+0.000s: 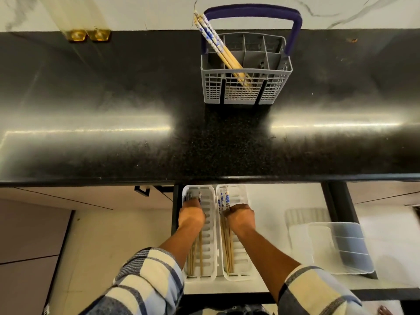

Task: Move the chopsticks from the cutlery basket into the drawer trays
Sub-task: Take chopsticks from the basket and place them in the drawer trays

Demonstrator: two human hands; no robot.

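In the open drawer below the surface's edge, two white slotted trays lie side by side, touching along their long sides, and both hold chopsticks. The chopsticks are pale wooden sticks whose thicker ends are white with a blue pattern. In the left tray a few sticks lie lengthwise along its left side; in the right tray several more lie lengthwise along its left side, their blue-and-white ends pointing toward the surface.

The left hand is down in the left tray, curled closed over the patterned ends of the chopsticks there. The right hand is down in the right tray, closed likewise over the sticks just below their patterned ends. Whether either hand truly grips the sticks or only presses on them cannot be told. Both forearms come out of blue-and-cream checked sleeves.

To the right in the drawer lie clear plastic containers.

On the glossy black surface above stands a grey cutlery basket with a dark blue handle. A few more chopsticks lean in it, patterned ends up, tilted to the left over its rim. At the back left of the surface sit two amber glass items.
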